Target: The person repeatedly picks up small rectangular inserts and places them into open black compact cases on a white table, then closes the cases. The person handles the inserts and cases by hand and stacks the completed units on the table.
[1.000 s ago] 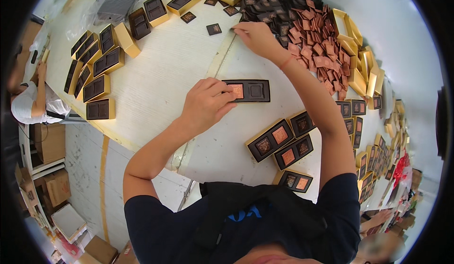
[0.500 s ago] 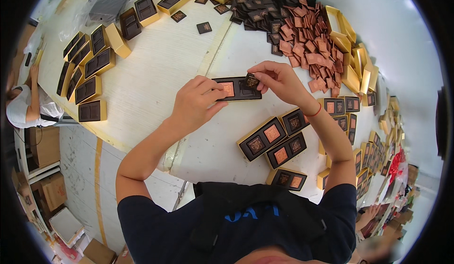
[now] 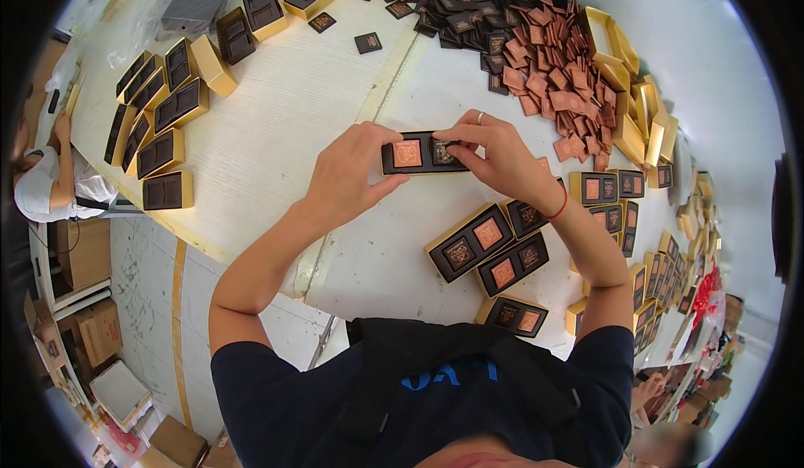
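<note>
A shallow box with a black two-compartment insert (image 3: 425, 166) lies in front of me on the white table. Its left compartment holds a copper-coloured square piece (image 3: 408, 153). My left hand (image 3: 347, 168) grips the box's left end between thumb and fingers. In the right compartment sits a black square piece (image 3: 443, 153), partly covered by my right hand (image 3: 496, 156). The right fingertips and thumb are closed on that black piece at the insert. Just to the lower right stand filled gold boxes (image 3: 470, 243), each with one copper and one black piece.
Heaps of black squares (image 3: 469, 15) and copper squares (image 3: 557, 74) lie at the far right, beside empty gold boxes (image 3: 641, 120). Boxes with bare inserts (image 3: 180, 103) stand at the left. More filled boxes (image 3: 599, 187) line the right. Another person (image 3: 52, 179) is at the far left edge.
My right hand has lowered the black square from a tilted hold above the insert into its right compartment. My left fingers have shifted off the copper square to the box's left end.
</note>
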{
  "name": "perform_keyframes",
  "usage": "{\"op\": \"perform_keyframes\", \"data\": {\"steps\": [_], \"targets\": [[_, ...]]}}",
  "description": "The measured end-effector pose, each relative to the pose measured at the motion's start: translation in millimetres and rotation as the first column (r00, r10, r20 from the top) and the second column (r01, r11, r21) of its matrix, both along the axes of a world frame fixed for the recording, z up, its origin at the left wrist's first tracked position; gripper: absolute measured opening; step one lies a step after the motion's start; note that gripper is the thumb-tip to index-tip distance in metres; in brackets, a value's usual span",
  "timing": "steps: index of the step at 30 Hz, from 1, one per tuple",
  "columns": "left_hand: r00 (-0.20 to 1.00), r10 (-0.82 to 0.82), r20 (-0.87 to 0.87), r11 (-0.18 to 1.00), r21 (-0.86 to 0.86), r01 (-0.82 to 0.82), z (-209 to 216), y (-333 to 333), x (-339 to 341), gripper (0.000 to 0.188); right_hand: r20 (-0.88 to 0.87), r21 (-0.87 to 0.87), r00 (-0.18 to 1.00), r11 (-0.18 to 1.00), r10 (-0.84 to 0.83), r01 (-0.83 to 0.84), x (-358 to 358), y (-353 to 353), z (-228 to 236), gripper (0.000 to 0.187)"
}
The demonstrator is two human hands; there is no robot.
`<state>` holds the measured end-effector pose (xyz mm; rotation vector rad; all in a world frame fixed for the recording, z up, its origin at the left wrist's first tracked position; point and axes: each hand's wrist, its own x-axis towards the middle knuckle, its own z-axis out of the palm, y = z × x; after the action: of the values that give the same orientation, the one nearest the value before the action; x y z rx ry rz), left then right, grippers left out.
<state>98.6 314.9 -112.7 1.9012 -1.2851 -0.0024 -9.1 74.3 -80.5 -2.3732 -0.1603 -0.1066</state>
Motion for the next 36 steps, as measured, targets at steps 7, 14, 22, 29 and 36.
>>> {"op": "perform_keyframes", "data": {"steps": [7,14,22,29,36], "targets": [[1.000,-0.006,0.020,1.000,0.007,0.006,-1.2,-1.1,-0.1,0.053,-0.031,0.028,0.999,0.999,-0.019,0.020,1.6,-4.6,-3.9,0.030],[0.999,-0.037,0.002,0.999,0.000,0.037,1.9,1.0,3.7,0.056,-0.067,0.085,0.997,0.995,-0.045,0.051,5.2,-0.3,5.7,0.022],[0.668,0.699,0.255,0.697,-0.035,-0.716,43.2,106.1,97.5,0.051,0.185,-0.241,0.961,0.957,0.207,-0.160,-3.6,-7.8,-9.8,0.035],[0.477,0.779,0.406,0.437,0.195,-0.878,-32.0,213.7,80.8,0.073,-0.034,-0.360,0.962,0.894,0.271,-0.265,-28.3,-10.6,-1.7,0.040],[0.695,0.674,0.251,0.585,0.392,-0.710,-4.1,175.7,39.9,0.082,-0.307,-0.335,0.918,0.874,0.253,-0.353,-71.5,-45.2,36.3,0.042]]}}
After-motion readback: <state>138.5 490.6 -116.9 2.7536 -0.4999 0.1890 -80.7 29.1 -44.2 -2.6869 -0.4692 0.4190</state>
